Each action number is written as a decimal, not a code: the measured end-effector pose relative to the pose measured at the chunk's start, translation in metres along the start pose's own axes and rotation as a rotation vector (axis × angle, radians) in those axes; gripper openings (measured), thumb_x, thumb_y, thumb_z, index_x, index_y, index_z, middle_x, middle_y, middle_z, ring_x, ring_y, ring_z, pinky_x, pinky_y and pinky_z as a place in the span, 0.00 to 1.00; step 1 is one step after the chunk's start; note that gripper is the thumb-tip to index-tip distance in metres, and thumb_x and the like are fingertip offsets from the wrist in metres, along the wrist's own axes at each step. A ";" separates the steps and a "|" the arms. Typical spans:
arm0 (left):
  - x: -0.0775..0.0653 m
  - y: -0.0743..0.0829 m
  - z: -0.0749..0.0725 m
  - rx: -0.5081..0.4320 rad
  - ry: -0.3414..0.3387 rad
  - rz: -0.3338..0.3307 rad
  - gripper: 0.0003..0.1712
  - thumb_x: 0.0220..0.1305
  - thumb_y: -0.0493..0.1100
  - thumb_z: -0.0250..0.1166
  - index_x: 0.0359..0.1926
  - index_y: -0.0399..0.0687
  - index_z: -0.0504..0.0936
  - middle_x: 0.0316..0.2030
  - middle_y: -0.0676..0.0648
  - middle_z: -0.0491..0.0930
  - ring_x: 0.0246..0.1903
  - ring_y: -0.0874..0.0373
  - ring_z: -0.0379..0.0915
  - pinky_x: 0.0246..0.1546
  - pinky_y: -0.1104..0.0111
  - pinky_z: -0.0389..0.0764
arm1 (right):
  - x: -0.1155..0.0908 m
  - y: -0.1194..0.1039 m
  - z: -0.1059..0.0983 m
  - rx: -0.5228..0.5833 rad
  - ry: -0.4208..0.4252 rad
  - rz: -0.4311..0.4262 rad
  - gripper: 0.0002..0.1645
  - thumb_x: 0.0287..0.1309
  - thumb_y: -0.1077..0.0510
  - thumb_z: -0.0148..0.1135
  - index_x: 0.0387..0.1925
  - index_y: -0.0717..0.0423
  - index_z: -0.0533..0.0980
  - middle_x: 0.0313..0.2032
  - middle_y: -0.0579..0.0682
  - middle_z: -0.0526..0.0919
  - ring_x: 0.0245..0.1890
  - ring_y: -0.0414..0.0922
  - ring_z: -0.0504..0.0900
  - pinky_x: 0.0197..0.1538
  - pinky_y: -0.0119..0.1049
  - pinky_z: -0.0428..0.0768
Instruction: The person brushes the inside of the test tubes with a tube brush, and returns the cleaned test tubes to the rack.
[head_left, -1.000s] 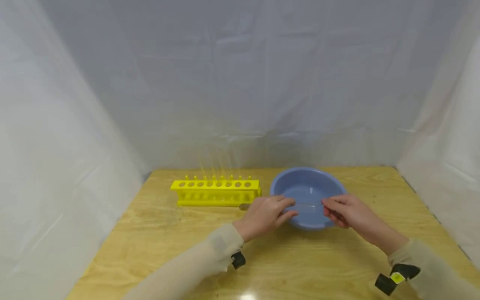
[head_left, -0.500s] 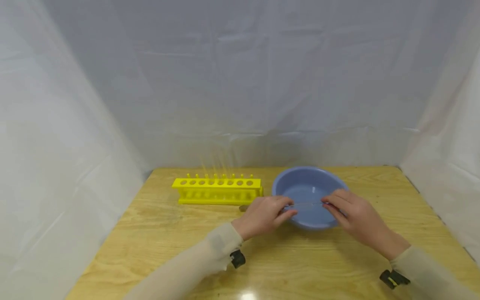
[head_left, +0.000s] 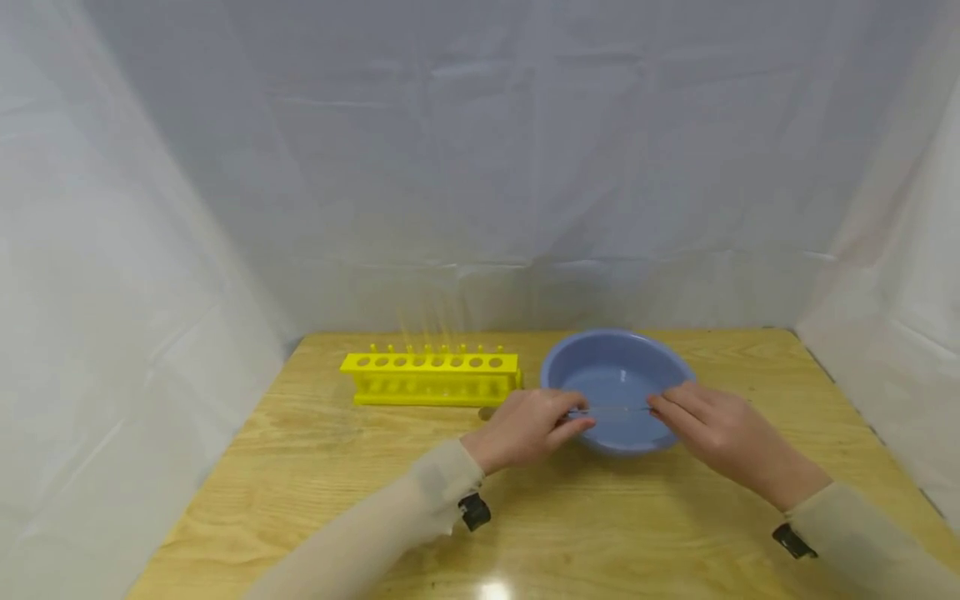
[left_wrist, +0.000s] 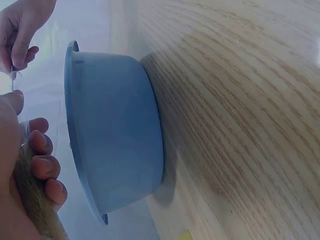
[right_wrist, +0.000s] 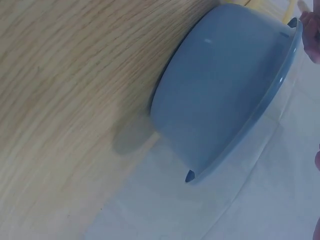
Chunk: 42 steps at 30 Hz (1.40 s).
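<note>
My left hand (head_left: 528, 427) grips a clear test tube (left_wrist: 24, 132) held level over the front of a blue basin (head_left: 611, 379). Its rounded end (head_left: 487, 413) pokes out at the left of the hand and looks brownish; the left wrist view shows brown bristly matter inside it. A twisted wire handle of a test tube brush (left_wrist: 12, 80) runs from the tube's mouth side to my right hand (head_left: 723, 429). There the thumb and fingers pinch the wire. The left fingers hide much of the tube. In the right wrist view only bits of fingers (right_wrist: 311, 40) show.
A yellow test tube rack (head_left: 435, 379) with a row of holes and pegs stands left of the basin. Faint clear uprights rise above it. White sheeting (head_left: 480, 167) encloses the wooden table (head_left: 585, 525) at the back and sides.
My right hand has rolled over at the wrist, knuckles now up, still pinching the wire. The left hand stays nearly in place with the tube.
</note>
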<state>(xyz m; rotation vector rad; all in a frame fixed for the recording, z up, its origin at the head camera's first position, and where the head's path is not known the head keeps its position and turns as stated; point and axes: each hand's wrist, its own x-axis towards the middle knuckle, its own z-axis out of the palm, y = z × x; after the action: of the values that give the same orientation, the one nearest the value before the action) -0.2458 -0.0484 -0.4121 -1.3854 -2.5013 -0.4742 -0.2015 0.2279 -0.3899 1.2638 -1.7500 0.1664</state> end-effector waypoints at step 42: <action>0.006 0.000 0.001 0.233 0.060 -0.032 0.19 0.76 0.60 0.54 0.49 0.53 0.80 0.35 0.57 0.85 0.26 0.65 0.79 0.23 0.74 0.74 | -0.003 -0.016 0.004 0.859 -0.241 1.274 0.14 0.71 0.54 0.61 0.42 0.63 0.79 0.23 0.50 0.77 0.21 0.43 0.75 0.27 0.37 0.79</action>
<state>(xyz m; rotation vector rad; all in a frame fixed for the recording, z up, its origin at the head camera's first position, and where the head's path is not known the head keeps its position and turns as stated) -0.2493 -0.0435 -0.4114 -1.2260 -2.4429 -0.2183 -0.1915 0.2200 -0.4005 0.4537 -2.5775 1.6726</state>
